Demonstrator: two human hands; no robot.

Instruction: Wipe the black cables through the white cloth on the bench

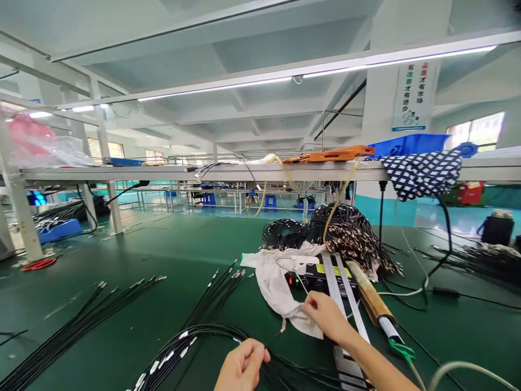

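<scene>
My left hand (242, 365) is at the bottom edge, fingers closed around a bundle of thin black cables (191, 339) that curves away to the left. My right hand (325, 315) reaches forward with thumb and finger pinched on a thin wire (300, 283) above a crumpled white cloth (277, 282). Just beyond it sits a small black box with red lights (311, 279), partly under the cloth. A metal ruler-like bar (345, 304) runs beneath my right forearm.
A green table top (163, 244) holds straight black cable bundles (93, 312) at left and a big heap of coiled cables (345, 233) behind. A wooden-handled tool (372, 301) lies right of the bar. An overhead shelf (244, 172) carries a polka-dot cloth (423, 171) and blue bin.
</scene>
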